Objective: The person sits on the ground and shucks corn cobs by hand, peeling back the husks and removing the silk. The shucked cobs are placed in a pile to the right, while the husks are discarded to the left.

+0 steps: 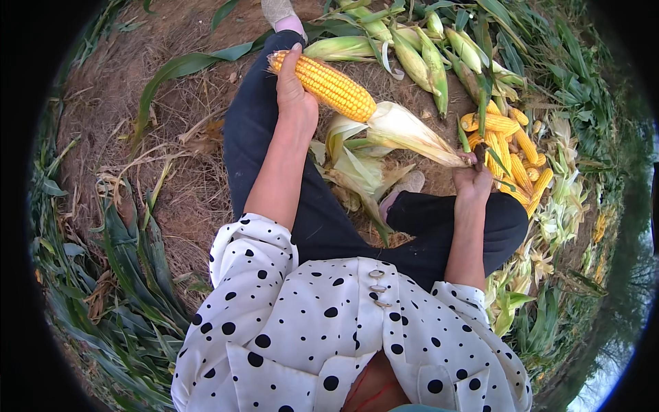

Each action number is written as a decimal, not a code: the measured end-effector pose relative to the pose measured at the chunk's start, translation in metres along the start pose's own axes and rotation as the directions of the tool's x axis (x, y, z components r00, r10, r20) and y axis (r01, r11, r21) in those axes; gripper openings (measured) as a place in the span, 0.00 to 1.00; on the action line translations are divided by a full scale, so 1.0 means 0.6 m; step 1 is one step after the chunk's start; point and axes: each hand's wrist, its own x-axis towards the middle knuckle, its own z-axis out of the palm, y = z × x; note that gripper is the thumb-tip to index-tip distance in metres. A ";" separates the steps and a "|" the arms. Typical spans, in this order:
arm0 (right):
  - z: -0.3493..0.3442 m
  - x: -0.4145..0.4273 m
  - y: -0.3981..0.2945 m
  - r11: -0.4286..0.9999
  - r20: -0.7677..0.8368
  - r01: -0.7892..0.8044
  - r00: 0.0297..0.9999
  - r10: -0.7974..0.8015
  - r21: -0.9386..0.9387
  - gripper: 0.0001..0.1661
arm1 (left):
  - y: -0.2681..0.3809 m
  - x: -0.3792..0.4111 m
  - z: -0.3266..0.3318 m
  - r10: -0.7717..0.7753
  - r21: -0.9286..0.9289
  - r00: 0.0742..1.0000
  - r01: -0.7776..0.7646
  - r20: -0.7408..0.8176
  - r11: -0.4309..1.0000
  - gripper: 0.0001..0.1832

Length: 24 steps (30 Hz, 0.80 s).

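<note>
My left hand (297,98) grips a yellow corn cob (332,85) near one end, the thumb lying across its kernels. Pale husk leaves (406,131) run from the cob's other end, drawn into a narrow bunch. That bunch ends in my right hand (471,177), whose fingers are closed on it. A small dark piece (480,154) shows at the right fingertips; I cannot tell what it is. Between my legs lies a heap of stripped husks (360,170). Bare yellow cobs (520,165) are piled just beyond my right hand, beside my right knee.
Several unhusked ears (417,59) lie on the ground ahead. Loose husks (553,216) spread along my right side. Long green corn leaves (134,262) are heaped at my left, and one leaf (177,72) arches over the dry, straw-strewn soil (108,123).
</note>
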 end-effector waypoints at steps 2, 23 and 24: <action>-0.020 0.022 -0.003 0.985 -0.015 0.025 0.999 -0.028 -0.168 0.12 | 0.003 -0.001 0.000 0.014 0.015 0.998 -0.015 0.058 1.000 0.17; 0.135 -0.052 0.205 -0.226 0.565 0.752 0.627 0.536 -0.619 0.53 | 0.016 -0.111 0.064 0.108 0.208 0.905 -0.208 0.411 0.956 0.15; 0.136 -0.055 0.203 -0.156 0.522 0.722 0.614 0.592 -0.674 0.50 | 0.028 -0.112 0.058 0.094 0.224 0.909 -0.198 0.405 0.954 0.12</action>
